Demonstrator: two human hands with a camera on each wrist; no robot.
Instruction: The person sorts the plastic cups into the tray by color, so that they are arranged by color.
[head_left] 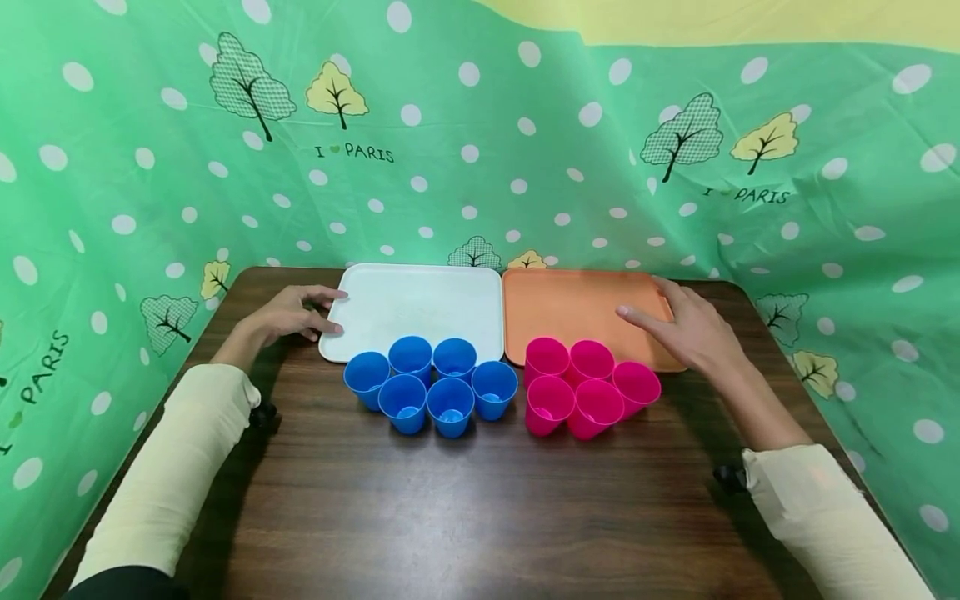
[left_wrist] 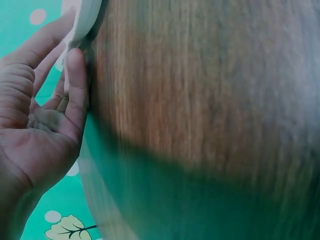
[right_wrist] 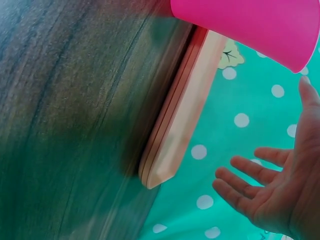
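Observation:
A white tray [head_left: 420, 304] and an orange tray [head_left: 577, 308] lie side by side at the back of the wooden table [head_left: 450, 508]. In front of the white tray stand several blue cups [head_left: 431, 383]; in front of the orange tray stand several pink cups [head_left: 588, 387]. My left hand [head_left: 296, 312] rests at the white tray's left edge [left_wrist: 82, 22], fingers straight and touching the rim. Over the orange tray's right part hovers my right hand [head_left: 686, 325], fingers spread and holding nothing. In the right wrist view a pink cup [right_wrist: 255, 25] and the orange tray's edge [right_wrist: 182, 115] show.
A green curtain with white dots and trees [head_left: 480, 142] hangs around the table on three sides. The front half of the table is bare dark wood. Both arms wear cream sleeves [head_left: 172, 475].

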